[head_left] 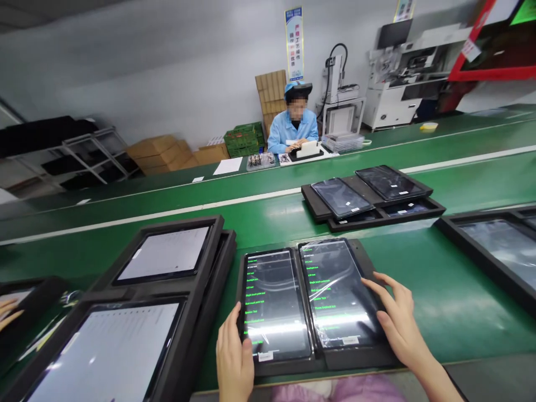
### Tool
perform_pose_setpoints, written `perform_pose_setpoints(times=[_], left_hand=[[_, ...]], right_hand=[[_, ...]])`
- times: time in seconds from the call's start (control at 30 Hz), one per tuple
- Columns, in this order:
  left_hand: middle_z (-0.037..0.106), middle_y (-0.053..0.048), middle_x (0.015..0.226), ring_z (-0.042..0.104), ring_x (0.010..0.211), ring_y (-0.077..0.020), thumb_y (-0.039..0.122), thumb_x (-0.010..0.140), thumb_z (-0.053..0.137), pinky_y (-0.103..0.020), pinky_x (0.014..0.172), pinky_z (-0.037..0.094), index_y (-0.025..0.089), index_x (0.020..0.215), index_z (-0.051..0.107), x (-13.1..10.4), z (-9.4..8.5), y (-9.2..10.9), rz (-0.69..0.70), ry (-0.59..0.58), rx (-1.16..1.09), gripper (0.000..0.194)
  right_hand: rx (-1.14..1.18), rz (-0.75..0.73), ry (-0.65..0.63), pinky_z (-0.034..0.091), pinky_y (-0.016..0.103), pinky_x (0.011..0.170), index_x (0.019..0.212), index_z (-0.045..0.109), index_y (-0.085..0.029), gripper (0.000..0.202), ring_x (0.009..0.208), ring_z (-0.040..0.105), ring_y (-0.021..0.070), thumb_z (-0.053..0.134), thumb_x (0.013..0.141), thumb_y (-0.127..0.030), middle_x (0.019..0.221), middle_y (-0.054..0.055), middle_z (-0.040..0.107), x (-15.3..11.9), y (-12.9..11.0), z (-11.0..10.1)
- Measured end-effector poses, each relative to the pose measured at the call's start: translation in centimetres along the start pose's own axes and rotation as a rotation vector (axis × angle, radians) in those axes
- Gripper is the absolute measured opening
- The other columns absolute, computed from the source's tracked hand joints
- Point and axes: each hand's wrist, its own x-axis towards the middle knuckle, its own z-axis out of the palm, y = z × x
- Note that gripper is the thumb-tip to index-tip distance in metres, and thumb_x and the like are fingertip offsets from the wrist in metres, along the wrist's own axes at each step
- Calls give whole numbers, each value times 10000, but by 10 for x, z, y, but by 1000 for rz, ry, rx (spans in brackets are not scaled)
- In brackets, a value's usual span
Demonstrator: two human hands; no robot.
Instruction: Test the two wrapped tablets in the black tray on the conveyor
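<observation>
A black tray lies in front of me with two tablets side by side in it. The left tablet and the right tablet both show a list of green text lines on dark screens and carry a small white label at the lower edge. My left hand holds the tray's left side, its fingers along the edge and the thumb by the left tablet's lower corner. My right hand grips the opposite side, with fingertips near the right tablet's edge. Some fingertips are hidden.
Stacked black trays with light-screened tablets stand on the left. Behind are more stacked trays with dark tablets; another tray lies right. A co-worker sits across the green bench. Another person's hand shows far left.
</observation>
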Motion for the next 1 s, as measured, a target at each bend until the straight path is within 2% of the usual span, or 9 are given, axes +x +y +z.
perform_pose_setpoints(times=[0.13, 0.23, 0.37, 0.57, 0.67, 0.73, 0.9, 1.0], left_hand=[[591, -133, 1402, 576, 1245, -292, 518, 1094, 247, -424, 992, 469, 211, 1528, 406, 5, -2, 2, 52, -23, 50, 556], [604, -118, 1380, 581, 1227, -282, 493, 1101, 244, -409, 969, 470, 227, 1526, 407, 8, -4, 5, 86, -31, 77, 528], [590, -120, 1412, 583, 1234, -289, 491, 1100, 239, -407, 960, 473, 233, 1558, 370, 7, -4, 7, 106, -13, 83, 541], [614, -128, 1388, 593, 1239, -284, 500, 1101, 238, -407, 977, 484, 204, 1547, 390, 4, -4, 9, 83, -4, 73, 556], [616, -125, 1391, 601, 1236, -289, 529, 1096, 245, -417, 972, 492, 213, 1449, 519, 3, -4, 10, 53, -25, 51, 547], [612, -125, 1396, 602, 1238, -297, 548, 1091, 246, -428, 967, 496, 222, 1395, 563, 1, -4, 10, 28, -32, 32, 547], [598, -153, 1406, 590, 1270, -304, 593, 1082, 216, -465, 1011, 486, 219, 1571, 319, -1, -6, 10, -49, -23, -45, 624], [566, -126, 1458, 568, 1301, -306, 570, 1088, 211, -498, 1034, 475, 275, 1564, 340, 4, -11, 8, -74, -83, -70, 574]], right_hand=[[-105, 25, -97, 317, 615, 1081, 1284, 664, -315, 473, 1240, 492, 341, 284, 1073, -501, 1331, 112, 566, 6, -5, 4], [-200, -65, -166, 256, 674, 1105, 1255, 693, -351, 416, 1263, 464, 345, 340, 1063, -460, 1376, 108, 544, 12, -18, 10], [-286, -170, -174, 244, 698, 1104, 1310, 664, -371, 379, 1301, 424, 353, 396, 1046, -420, 1444, 122, 485, 19, -35, 22], [-364, -122, -91, 202, 784, 1059, 1309, 659, -333, 438, 1290, 405, 408, 334, 1051, -473, 1486, 171, 401, 24, -38, 27], [-316, -54, -30, 180, 741, 1110, 1392, 574, -313, 465, 1311, 402, 395, 308, 1060, -501, 1498, 158, 393, 21, -29, 18], [-254, -3, 34, 206, 709, 1117, 1409, 536, -288, 477, 1290, 427, 392, 304, 1062, -518, 1455, 157, 439, 17, -21, 12], [-6, 85, 157, 341, 590, 1057, 1352, 552, -237, 459, 1239, 487, 375, 325, 1067, -515, 1330, 150, 539, 8, -1, 7], [77, 115, 185, 338, 552, 1067, 1310, 566, -223, 453, 1243, 501, 362, 318, 1068, -514, 1301, 141, 571, 7, 4, 6]])
